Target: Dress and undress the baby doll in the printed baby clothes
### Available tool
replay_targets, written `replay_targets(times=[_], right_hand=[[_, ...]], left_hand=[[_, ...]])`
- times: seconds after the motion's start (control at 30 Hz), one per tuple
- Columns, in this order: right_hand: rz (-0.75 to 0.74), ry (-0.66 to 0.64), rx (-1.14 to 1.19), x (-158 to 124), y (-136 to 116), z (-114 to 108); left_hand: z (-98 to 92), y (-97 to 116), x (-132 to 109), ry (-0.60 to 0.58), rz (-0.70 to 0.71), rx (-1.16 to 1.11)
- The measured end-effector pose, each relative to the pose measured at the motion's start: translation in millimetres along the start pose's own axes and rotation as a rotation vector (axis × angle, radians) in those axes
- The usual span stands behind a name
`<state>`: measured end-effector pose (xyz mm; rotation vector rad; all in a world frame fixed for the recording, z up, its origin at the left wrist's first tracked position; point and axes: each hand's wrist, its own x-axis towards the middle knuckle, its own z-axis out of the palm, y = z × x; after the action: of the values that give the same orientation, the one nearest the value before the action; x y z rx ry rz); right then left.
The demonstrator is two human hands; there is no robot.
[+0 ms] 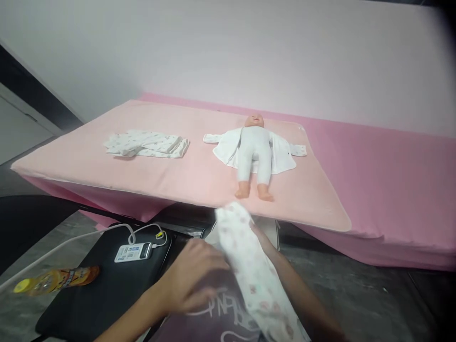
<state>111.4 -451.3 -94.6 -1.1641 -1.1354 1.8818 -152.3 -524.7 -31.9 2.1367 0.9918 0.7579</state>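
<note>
A long white cloth with a faint pinkish print, folded into a strip, hangs in front of my body. My right hand holds it at its right edge, and the cloth hides some of the fingers. Close to the cloth's left side is my left hand, slightly blurred, thumb and fingers apart with nothing in them. Beyond my hands, a baby doll in a white bodysuit lies on its back, feet toward me. Beneath it a white printed top is spread out, its sleeves stretched to both sides.
A folded pile of white printed cloth lies left of the doll on the pale pink mat. Below left, a black seat carries a cabled white device and an orange drink bottle on its side.
</note>
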Motion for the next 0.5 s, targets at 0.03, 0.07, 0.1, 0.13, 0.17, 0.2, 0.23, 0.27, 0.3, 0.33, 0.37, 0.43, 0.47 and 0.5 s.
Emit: replay_targets(times=[0.03, 0.07, 0.1, 0.13, 0.17, 0.2, 0.23, 0.27, 0.3, 0.33, 0.37, 0.43, 0.47, 0.5], right_hand=[[0.065, 0.015, 0.057, -2, -3, -2], [0.122, 0.031, 0.100, -5, -6, -5], [0.152, 0.064, 0.108, -11, -8, -11], [0.149, 0.096, 0.081, -18, -8, -19], [0.136, 0.106, 0.038, -26, -8, -28], [0.127, 0.092, -0.006, -36, -7, -36], [0.127, 0.056, -0.043, -47, -5, -44], [0.136, 0.007, -0.070, -58, -2, -51], [0.152, -0.049, -0.091, -69, 1, -54], [0.167, -0.101, -0.109, -80, 3, -55], [0.173, -0.133, -0.129, -88, 6, -53], [0.155, -0.129, -0.195, -101, 10, -44], [0.128, -0.092, -0.242, -105, 11, -39], [0.072, -0.022, -0.295, -108, 12, -33]], left_hand=[[5.8, -9, -5, 0.140, -0.114, -0.058], [10.8, -21, -8, 0.269, -0.246, -0.110], [15.7, -33, -9, 0.349, -0.371, -0.154], [21.1, -43, -9, 0.370, -0.470, -0.193], [27.6, -49, -8, 0.335, -0.529, -0.233], [35.2, -51, -5, 0.251, -0.541, -0.280], [43.8, -49, -2, 0.152, -0.517, -0.333], [53.2, -44, 2, 0.063, -0.470, -0.386], [63.0, -36, 8, -0.007, -0.410, -0.436], [72.5, -28, 15, -0.053, -0.344, -0.479], [81.5, -21, 23, -0.072, -0.276, -0.511], [95.9, -10, 39, -0.067, -0.162, -0.552], [100.8, -7, 46, -0.060, -0.115, -0.573], [104.3, -6, 52, -0.058, -0.071, -0.593]])
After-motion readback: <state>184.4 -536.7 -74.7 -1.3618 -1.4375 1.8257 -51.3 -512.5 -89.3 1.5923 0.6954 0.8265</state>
